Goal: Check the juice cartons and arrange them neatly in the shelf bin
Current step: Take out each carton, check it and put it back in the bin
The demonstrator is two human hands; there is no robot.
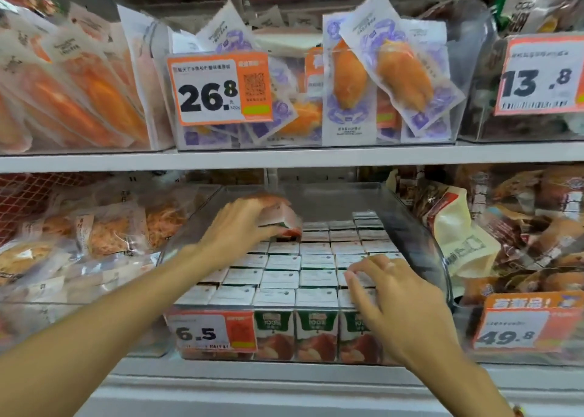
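- Left hand (243,223) far in the shelf bin (410,227), fingers curled round one blurred juice carton (279,215), lifted above the packed rows.
- Carton tilted, long axis roughly left to right, just above the open gap at far left.
- Right hand (398,296) near right, loose fingers resting on the carton tops (284,271), grasping nothing.
- Gap nearer the left hand; likely next: straighten upright, lower in.

the white lower shelf (284,382) holds a clear bin (420,246) full of small juice cartons (316,277) in neat rows, with bins of bagged food on both sides, and the white shelf above (284,157) holds a clear bin of snack bags (347,78)
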